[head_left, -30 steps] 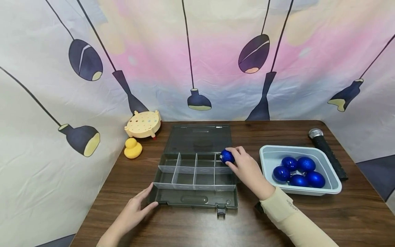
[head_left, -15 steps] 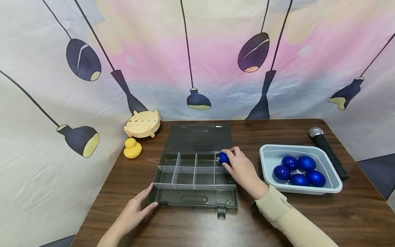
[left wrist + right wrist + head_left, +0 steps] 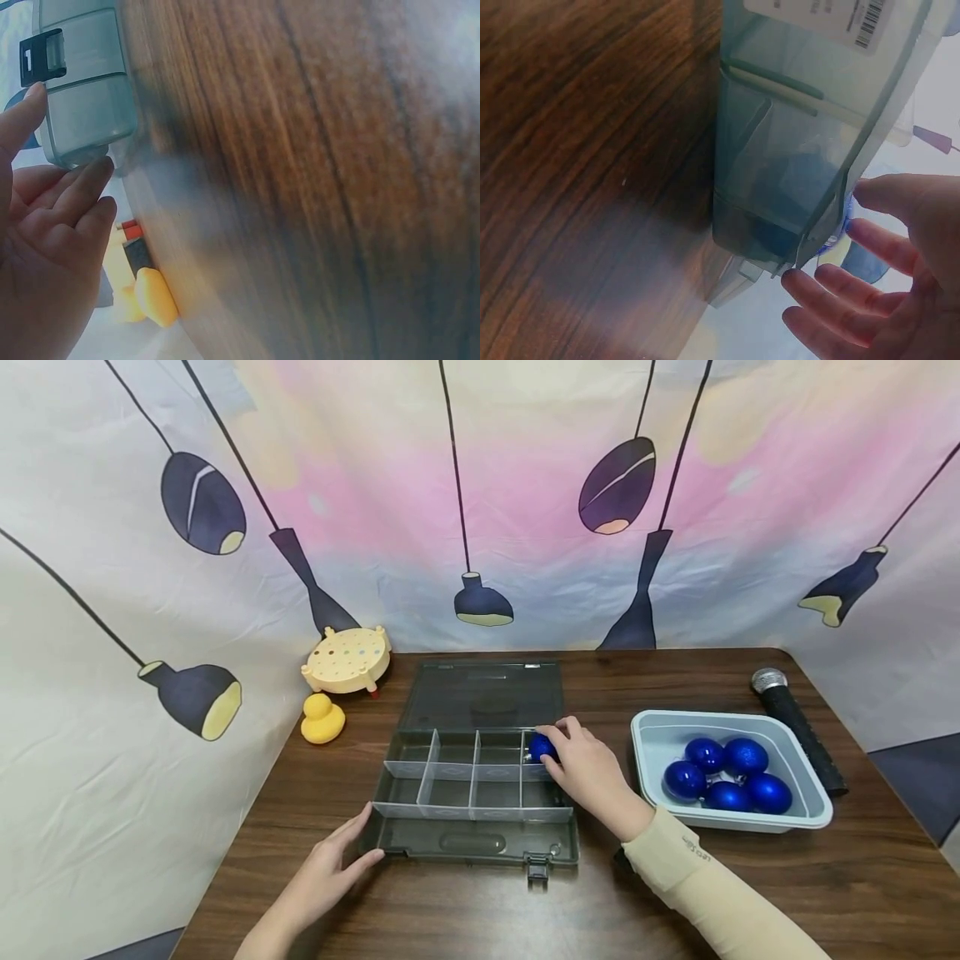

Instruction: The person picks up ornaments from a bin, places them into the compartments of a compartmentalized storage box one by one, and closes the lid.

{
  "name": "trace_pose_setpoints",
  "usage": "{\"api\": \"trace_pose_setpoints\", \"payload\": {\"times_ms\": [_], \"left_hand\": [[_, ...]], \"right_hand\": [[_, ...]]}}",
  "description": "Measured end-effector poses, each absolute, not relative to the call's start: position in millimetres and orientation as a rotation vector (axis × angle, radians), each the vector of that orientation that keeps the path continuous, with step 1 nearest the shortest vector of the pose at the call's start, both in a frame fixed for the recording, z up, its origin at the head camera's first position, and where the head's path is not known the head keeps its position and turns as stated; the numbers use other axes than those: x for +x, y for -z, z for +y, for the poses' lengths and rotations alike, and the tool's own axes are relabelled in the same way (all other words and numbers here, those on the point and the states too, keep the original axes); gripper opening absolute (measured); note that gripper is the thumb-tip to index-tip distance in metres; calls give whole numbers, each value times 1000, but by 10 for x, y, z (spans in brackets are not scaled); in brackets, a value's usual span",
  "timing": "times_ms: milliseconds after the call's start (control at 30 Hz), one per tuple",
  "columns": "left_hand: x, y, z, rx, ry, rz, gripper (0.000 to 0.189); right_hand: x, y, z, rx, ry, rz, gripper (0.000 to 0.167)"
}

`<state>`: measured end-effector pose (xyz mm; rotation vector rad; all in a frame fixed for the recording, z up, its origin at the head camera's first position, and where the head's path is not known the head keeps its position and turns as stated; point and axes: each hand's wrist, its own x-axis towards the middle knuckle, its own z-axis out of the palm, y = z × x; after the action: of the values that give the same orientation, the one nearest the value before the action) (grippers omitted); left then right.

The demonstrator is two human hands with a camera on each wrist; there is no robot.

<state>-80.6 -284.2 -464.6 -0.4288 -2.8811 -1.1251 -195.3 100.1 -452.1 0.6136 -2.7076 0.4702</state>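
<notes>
"So, where's the blue ball [image 3: 539,747]?"
"At the far right compartment of the box [image 3: 405,837], its sides pinched by my right hand [image 3: 592,779]; my left hand [image 3: 324,868] touches the near left corner, thumb and fingers apart."

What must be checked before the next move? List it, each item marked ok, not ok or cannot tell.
1. Blue ball lined up with the back-right compartment: ok, it is at the opening.
2. Ball resting on the bottom: cannot tell, the right hand hides part of it.
3. Ball released: not ok, the fingers hold it.
4. Lid open: ok, folded back behind the box.
5. Box steadied: ok, the left hand touches its front-left corner.
</notes>
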Motion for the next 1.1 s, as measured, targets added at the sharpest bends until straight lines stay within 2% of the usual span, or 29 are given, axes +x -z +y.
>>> {"api": "trace_pose_setpoints", "payload": {"times_ms": [233,700,1100], "left_hand": [[-807,4651,-2845,-432,1106,-2884,67],[-810,4660,-2844,-442,1127,-2883,67],[-808,4674,-2842,-448,1125,-2867,66]], "right_hand": [[-1865,4462,1101,631,-469,-2615,43],[-1477,4419,1543,639,-584,-2529,29],[-1259,4329,2120,385,-577,-2568,27]]}}
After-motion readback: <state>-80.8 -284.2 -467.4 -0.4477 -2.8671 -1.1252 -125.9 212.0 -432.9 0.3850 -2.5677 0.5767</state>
